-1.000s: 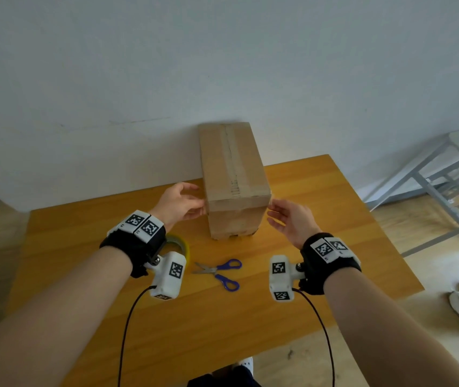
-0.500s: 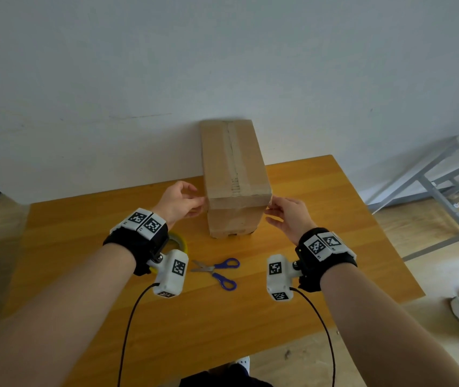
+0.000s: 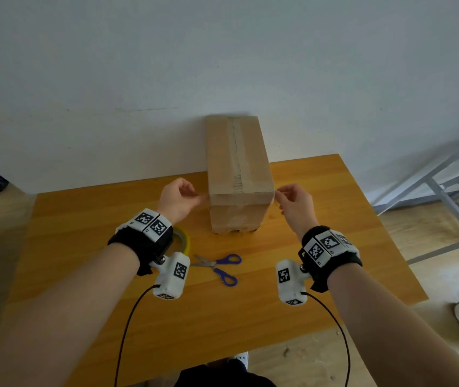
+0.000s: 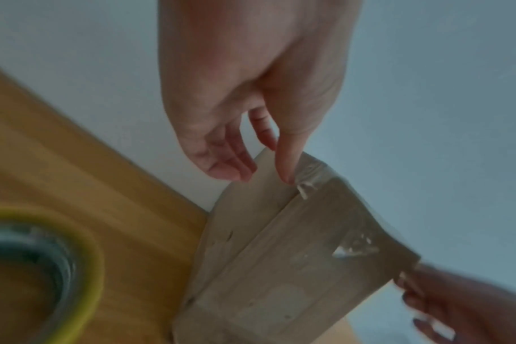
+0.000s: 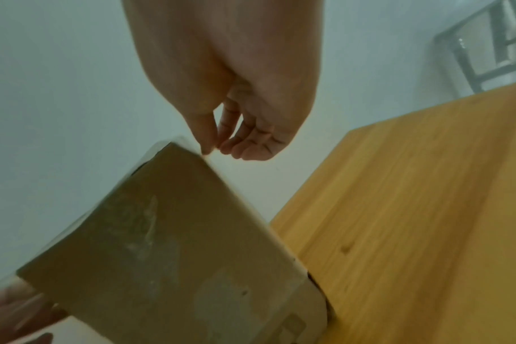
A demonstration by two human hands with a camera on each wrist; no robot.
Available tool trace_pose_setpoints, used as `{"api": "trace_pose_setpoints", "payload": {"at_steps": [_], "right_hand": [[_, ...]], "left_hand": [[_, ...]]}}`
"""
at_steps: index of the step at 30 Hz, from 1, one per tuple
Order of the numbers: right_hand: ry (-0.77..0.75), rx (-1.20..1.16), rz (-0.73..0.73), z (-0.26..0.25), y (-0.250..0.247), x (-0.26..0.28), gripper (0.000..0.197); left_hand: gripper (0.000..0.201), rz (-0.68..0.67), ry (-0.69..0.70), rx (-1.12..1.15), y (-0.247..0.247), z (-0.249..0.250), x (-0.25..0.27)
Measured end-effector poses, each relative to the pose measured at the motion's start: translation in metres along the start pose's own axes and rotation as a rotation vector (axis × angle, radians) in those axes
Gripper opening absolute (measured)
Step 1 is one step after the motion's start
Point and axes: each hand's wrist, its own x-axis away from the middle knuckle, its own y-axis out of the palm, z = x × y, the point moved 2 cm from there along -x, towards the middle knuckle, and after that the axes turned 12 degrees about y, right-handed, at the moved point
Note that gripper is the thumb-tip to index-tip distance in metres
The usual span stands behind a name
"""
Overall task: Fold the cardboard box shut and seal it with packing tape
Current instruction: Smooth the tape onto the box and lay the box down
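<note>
Cardboard box stands at the table's far edge against the wall, flaps shut, clear tape strip across its near top edge. Left hand and right hand each pinch a tape end at the corners; advisable to press both flat, wrinkle-free. Tape roll and scissors lie nearer, unobstructive.

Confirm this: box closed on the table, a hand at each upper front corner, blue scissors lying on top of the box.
One detail is wrong. In the head view the blue scissors lie on the table in front of the box, not on top of it. The rest holds: the left hand and right hand sit at the upper front corners.
</note>
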Motion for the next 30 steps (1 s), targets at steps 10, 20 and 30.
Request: {"api": "trace_pose_setpoints", "payload": {"at_steps": [10, 20, 30], "right_hand": [[-0.359, 0.337, -0.150, -0.032, -0.024, -0.006, 0.017], [-0.392, 0.309, -0.132, -0.023, -0.023, -0.007, 0.024], [-0.423, 0.291, -0.077, -0.017, -0.017, -0.009, 0.023]], "left_hand": [[0.028, -0.215, 0.545, -0.421, -0.008, 0.029, 0.002], [0.029, -0.134, 0.552, -0.399, 0.000, 0.021, 0.003], [0.034, -0.165, 0.542, -0.408, -0.001, 0.013, 0.002]]}}
